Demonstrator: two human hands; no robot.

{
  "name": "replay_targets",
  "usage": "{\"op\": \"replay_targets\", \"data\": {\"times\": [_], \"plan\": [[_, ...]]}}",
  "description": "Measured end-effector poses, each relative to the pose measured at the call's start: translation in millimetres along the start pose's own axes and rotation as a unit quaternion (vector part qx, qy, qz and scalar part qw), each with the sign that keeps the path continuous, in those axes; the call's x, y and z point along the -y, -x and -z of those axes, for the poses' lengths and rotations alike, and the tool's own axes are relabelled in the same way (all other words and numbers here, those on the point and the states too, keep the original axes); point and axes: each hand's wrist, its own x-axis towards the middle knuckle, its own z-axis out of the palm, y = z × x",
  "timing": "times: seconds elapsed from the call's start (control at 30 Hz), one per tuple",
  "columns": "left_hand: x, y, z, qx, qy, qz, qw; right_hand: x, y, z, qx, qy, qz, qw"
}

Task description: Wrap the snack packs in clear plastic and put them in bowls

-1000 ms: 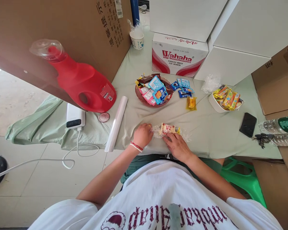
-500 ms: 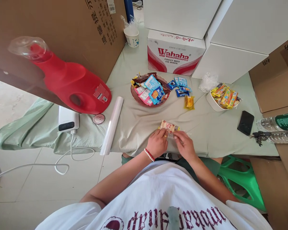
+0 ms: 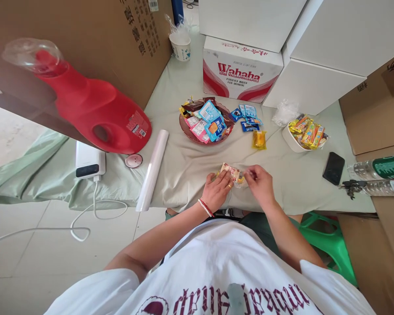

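Nearest is the person's white T-shirt (image 3: 197, 253) with dark red lettering, a green plastic stool (image 3: 343, 256) low at its right. Ahead of it, 2 hands work at the front edge of the cloth-covered counter (image 3: 295, 183). The left hand (image 3: 216, 192), with a gold ring and a bead bracelet (image 3: 206, 208) at the wrist, lies with its fingers over a cream snack packet (image 3: 230, 169) printed in red; whether it grips underneath, I cannot tell. The right hand (image 3: 262, 186) has its fingertips pinched on clear plastic wrapping (image 3: 251, 173) at the packet's right end. The packet sits at the middle of the counter's near side, between the hands. Left of them lies a roll of plastic film (image 3: 153, 170); farther left are a white power bank (image 3: 90, 164) with a cable plugged in and a red handled jug (image 3: 108, 116). To the right lie a black phone (image 3: 333, 168), keys (image 3: 353, 187) and 2 plastic bottles (image 3: 390, 167). Beyond the hands are a yellow-wrapped snack (image 3: 259, 140), a reddish bowl (image 3: 184, 131) heaped with packets, blue sachets (image 3: 249, 126) beside it, and a white tub (image 3: 293, 142) of yellow-wrapped snacks. Farther back stand a Wahaha water carton (image 3: 239, 78) and a paper cup (image 3: 180, 48) holding clear plastic.
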Motion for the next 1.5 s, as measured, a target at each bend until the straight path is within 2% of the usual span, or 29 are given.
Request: {"op": "replay_targets", "data": {"times": [0.07,0.17,0.23,0.3,0.37,0.43,0.53,0.67,0.77,0.87,0.93,1.0,1.03,1.1,1.17,1.23,1.33,1.4,1.5], "plan": [[0,0,0.4,0.006,0.015,0.003,1.0,20,-15,-17,0.029,0.027,0.047,0.998],[6,0,1.3,0.014,0.053,0.01,0.998,43,-28,-46,0.105,0.098,0.076,0.987],[16,3,4.6,0.009,0.119,0.006,0.993,49,-26,-57,0.144,0.131,0.1,0.976],[31,10,11.2,-0.012,0.216,0.008,0.976,47,-16,-60,0.159,0.146,0.156,0.964],[46,20,20.2,-0.057,0.294,0.054,0.952,41,-5,-58,0.157,0.165,0.219,0.949],[58,31,29.4,-0.107,0.317,0.138,0.932,36,5,-57,0.153,0.196,0.254,0.935],[65,40,40.3,-0.142,0.303,0.223,0.916,35,5,-61,0.147,0.235,0.24,0.93],[53,42,50.5,-0.153,0.319,0.253,0.901,41,-15,-68,0.139,0.236,0.211,0.938],[40,41,56.2,-0.144,0.361,0.28,0.878,42,-29,-59,0.101,0.163,0.185,0.964],[29,33,55.5,-0.135,0.45,0.314,0.825,38,-34,-43,0.044,-0.02,0.109,0.993],[23,23,49.4,-0.124,0.529,0.312,0.78,35,-31,-35,0.039,-0.191,0.03,0.98],[16,9,39.7,-0.093,0.597,0.3,0.738,31,-23,-34,0.061,-0.32,-0.041,0.945],[13,2,34.2,-0.075,0.619,0.297,0.723,29,-18,-36,0.073,-0.351,-0.062,0.932],[7,-11,23.3,-0.053,0.634,0.298,0.711,25,-5,-42,0.081,-0.36,-0.08,0.926],[0,-20,14.1,-0.046,0.611,0.307,0.728,20,10,-49,0.068,-0.341,-0.081,0.934],[-6,-22,7.8,-0.036,0.565,0.308,0.765,14,24,-54,0.059,-0.32,-0.078,0.942],[-11,-15,5.0,0.0,0.506,0.265,0.821,2,36,-53,0.076,-0.3,-0.072,0.948],[-7,-4,8.9,0.014,0.476,0.228,0.849,-12,30,-40,0.067,-0.296,-0.065,0.951],[17,16,22.8,-0.041,0.36,0.212,0.908,-42,-1,7,-0.021,-0.266,-0.065,0.961]]}}
